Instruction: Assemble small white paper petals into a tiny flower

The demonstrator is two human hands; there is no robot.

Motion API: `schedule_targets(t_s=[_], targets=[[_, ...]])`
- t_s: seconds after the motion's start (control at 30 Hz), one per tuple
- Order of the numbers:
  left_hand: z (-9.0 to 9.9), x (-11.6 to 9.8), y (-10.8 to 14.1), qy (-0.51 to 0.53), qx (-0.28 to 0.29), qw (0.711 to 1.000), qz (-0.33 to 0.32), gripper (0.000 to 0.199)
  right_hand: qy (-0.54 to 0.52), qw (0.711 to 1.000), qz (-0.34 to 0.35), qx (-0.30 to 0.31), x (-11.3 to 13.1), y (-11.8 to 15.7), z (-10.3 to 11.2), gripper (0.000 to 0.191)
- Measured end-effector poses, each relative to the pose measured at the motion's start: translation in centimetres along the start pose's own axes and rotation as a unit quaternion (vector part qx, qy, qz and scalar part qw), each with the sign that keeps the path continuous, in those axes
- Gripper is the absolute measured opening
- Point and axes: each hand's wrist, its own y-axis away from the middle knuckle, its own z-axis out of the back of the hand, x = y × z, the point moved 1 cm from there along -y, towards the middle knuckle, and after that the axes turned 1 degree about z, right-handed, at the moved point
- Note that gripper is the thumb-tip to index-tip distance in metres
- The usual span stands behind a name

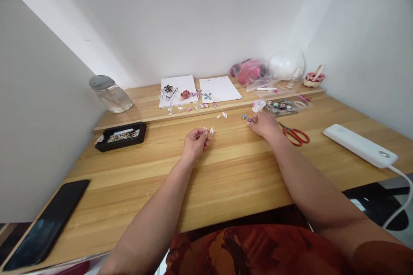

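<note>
My left hand [196, 142] is closed in a pinch near the middle of the wooden table, with a small white petal piece [211, 130] showing at its fingertips. To the right, my right hand [263, 124] reaches forward, its fingers pinched at a small purple spool [250, 120] on the tabletop. Just left of that spool lies a blue-green spool [244, 117]. Two more white petals [224, 115] rest between the hands. Behind my right hand is a small white cup [258, 105].
Red-handled scissors [296, 135] lie right of my right wrist. Flower pieces and papers [220, 89] sit on the back ledge. A black tray [121, 135], a bottle [110, 93] and a phone [47, 223] are left; a white power strip [359, 145] is right.
</note>
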Motion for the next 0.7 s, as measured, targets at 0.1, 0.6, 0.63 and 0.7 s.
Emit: schedule_targets(t_s=[0.1,0.6,0.63,0.7], targets=[[0.0,-0.4,0.2,-0.012,-0.001,1.000,-0.009,0.040,-0.015,1.000,0.004,0.008,-0.2,0.3,0.4,0.012],[-1.0,-1.4,1.3,0.027,0.070,0.995,-0.061,0.034,-0.496,0.839,0.174,0.140,7.2,6.3,2.4,0.032],[-1.1,-1.5,1.4,0.034,0.079,0.994,-0.063,0.036,-0.504,0.834,0.182,0.128,7.4,6.6,1.9,0.031],[-1.2,-1.5,1.5,0.051,0.100,0.992,-0.064,0.039,-0.525,0.822,0.199,0.097,7.5,7.0,1.0,0.027]])
